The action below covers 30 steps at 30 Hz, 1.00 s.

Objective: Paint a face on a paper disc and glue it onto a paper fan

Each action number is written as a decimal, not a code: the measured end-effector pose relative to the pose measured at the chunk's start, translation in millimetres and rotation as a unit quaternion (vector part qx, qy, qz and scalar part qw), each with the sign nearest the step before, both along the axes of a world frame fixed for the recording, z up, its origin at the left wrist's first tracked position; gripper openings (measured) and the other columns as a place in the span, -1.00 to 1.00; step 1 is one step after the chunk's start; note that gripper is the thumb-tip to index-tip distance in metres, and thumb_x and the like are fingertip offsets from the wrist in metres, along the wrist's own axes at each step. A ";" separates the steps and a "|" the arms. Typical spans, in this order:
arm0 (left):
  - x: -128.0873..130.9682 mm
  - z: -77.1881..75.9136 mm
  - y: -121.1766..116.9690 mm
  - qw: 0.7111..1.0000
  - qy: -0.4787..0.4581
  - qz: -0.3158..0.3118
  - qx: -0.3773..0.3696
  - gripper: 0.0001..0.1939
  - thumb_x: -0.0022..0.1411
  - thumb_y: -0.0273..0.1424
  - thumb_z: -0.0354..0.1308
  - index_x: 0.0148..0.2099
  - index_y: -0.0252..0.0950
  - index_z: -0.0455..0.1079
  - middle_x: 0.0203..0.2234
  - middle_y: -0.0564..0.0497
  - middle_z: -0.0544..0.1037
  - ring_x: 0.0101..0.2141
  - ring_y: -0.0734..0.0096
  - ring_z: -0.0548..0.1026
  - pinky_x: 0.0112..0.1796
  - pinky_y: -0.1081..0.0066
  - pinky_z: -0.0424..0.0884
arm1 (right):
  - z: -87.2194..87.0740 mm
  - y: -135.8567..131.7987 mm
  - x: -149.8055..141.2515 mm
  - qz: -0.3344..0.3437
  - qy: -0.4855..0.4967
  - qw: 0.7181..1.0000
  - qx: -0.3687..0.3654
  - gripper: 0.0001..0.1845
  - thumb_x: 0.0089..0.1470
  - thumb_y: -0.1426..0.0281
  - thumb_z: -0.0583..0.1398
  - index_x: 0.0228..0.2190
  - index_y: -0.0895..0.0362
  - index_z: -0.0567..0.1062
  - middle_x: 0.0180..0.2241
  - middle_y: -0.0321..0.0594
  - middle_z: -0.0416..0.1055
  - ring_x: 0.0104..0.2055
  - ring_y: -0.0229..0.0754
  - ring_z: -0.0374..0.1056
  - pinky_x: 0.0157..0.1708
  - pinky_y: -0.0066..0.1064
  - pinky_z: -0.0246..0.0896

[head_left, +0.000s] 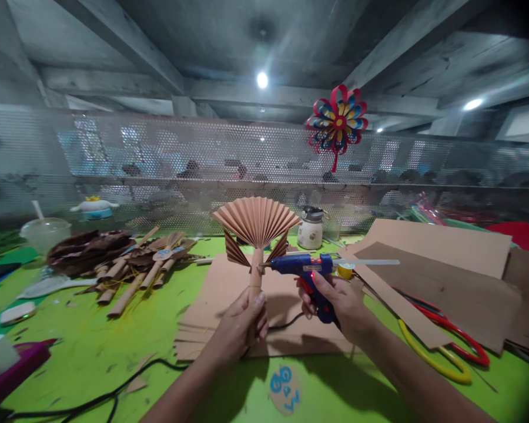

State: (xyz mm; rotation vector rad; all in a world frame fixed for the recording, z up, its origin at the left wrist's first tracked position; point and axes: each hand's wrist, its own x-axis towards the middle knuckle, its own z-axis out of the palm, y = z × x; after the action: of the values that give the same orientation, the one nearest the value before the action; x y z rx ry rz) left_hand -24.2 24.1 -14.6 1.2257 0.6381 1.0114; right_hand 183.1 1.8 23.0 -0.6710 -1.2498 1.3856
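Note:
My left hand [245, 320] is closed round the rolled handle of a brown paper fan [258, 220], which stands upright in front of me. Two smaller pleated pieces [237, 249] flare out on either side of its stem. In my right hand [335, 296] is a blue hot glue gun [297, 262], its red light lit and a clear glue stick [370, 262] poking out of the back. The nozzle points left, at or very near the upper handle; whether it touches I cannot tell. Below both hands lies a stack of brown paper sheets [207, 302].
Several rolled paper pieces [132, 288] lie at the left, near a plastic cup [46, 235]. Large cardboard sheets [441, 282], red-handled scissors [462, 338] and yellow handles [456, 370] are at the right. A black cord [127, 382] crosses the green table [229, 393]. Behind stands a jar [311, 229].

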 end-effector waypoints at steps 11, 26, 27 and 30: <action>0.9 1.6 -1.2 1.000 0.008 -0.006 -0.004 -0.55 0.14 0.00 0.20 -0.39 -0.23 0.11 -0.66 0.20 0.20 -0.64 0.60 0.16 -0.61 0.54 0.11 | -2.8 1.6 0.1 -0.018 -0.036 0.999 0.006 -0.55 0.09 0.07 0.23 -0.33 0.26 0.54 -0.50 -0.19 0.39 -0.51 -0.28 0.28 -0.47 -0.40 0.20; -0.8 1.0 -1.6 1.000 0.013 -0.006 -0.010 -0.56 0.15 -0.01 0.19 -0.38 -0.23 0.12 -0.65 0.18 0.23 -0.65 0.58 0.19 -0.62 0.54 0.10 | -1.3 -0.1 -0.8 -0.019 -0.029 0.999 0.015 -0.58 0.11 0.10 0.23 -0.32 0.25 0.53 -0.50 -0.21 0.39 -0.52 -0.29 0.29 -0.47 -0.41 0.21; -0.7 1.1 -1.7 1.000 0.013 -0.006 -0.009 -0.56 0.15 -0.01 0.19 -0.39 -0.23 0.12 -0.65 0.18 0.23 -0.65 0.58 0.19 -0.61 0.53 0.10 | -2.3 0.2 -1.1 -0.019 -0.032 0.999 0.015 -0.58 0.11 0.10 0.23 -0.32 0.25 0.54 -0.51 -0.20 0.39 -0.52 -0.28 0.29 -0.47 -0.41 0.21; -0.2 2.0 -1.9 1.000 0.013 -0.006 -0.008 -0.55 0.15 0.00 0.19 -0.40 -0.23 0.11 -0.66 0.19 0.20 -0.65 0.59 0.17 -0.61 0.53 0.10 | -5.9 1.6 -1.3 -0.009 -0.041 0.999 0.020 -0.59 0.12 0.10 0.22 -0.32 0.25 0.54 -0.52 -0.21 0.39 -0.52 -0.27 0.30 -0.47 -0.40 0.22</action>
State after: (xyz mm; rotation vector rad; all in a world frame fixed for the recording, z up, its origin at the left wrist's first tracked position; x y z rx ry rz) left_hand -24.5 22.2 -12.6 1.2291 0.6563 0.9802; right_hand 181.8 3.5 17.0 -0.7161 -1.3297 1.3261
